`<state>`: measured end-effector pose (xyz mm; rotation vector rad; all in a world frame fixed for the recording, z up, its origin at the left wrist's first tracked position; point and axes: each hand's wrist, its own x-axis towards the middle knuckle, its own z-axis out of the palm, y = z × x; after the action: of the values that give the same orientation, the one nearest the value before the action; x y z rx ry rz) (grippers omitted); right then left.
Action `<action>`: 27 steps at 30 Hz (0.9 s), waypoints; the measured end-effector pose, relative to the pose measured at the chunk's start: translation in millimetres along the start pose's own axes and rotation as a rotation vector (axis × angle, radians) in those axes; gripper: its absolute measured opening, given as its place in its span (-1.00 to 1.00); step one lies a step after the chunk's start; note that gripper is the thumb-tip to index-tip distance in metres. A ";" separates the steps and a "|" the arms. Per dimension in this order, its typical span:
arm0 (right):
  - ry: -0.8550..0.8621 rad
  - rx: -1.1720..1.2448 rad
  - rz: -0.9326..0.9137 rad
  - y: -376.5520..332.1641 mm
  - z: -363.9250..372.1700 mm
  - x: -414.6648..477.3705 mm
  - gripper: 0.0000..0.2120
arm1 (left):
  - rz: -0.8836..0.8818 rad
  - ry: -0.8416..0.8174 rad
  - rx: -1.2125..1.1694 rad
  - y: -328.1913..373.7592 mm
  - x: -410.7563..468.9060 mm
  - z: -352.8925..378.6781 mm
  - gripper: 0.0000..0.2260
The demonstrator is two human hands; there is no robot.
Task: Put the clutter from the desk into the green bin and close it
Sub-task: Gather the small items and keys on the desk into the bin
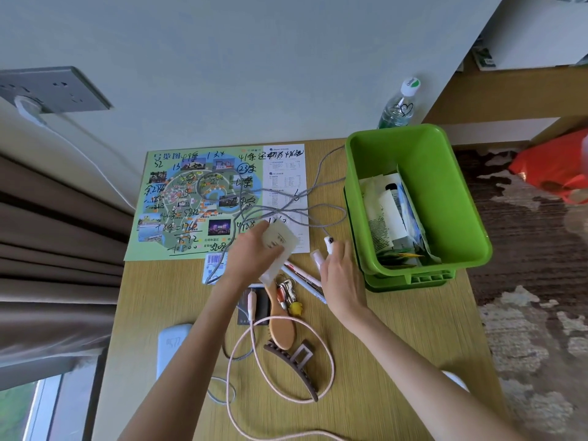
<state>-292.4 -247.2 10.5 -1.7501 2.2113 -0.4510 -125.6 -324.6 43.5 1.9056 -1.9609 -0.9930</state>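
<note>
The green bin [458,198] stands open at the desk's right, sitting on its lid [410,281], with papers, packets and a tube inside. My left hand [251,262] holds a pale sachet [278,246] above the desk's middle. My right hand [342,278] rests by the bin's near corner, fingers closed on a small pink tube [317,257] and touching the white plug [329,244] of the grey cable [286,205]. Beneath the hands lie pens [302,276], keys [288,294], a wooden hairbrush [281,329], a brown hair claw [294,361] and a pink cable [318,338].
A scribbled-on map sheet [191,198] covers the desk's far left. A barcode card [214,265], a blue power bank [170,348] and a hair tie [222,391] lie near the left edge. A water bottle [399,105] stands behind the bin. Curtains hang left; a red bag [553,167] lies right.
</note>
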 end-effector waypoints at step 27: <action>-0.246 0.318 0.109 14.2 -68.5 -44.4 -0.72 | 0.458 -0.359 0.909 20.9 -9.3 76.0 -0.73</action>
<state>-323.0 -196.3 68.2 -1.4299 1.9308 -0.5005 -186.2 -294.3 2.3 1.4897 -3.2516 -0.3204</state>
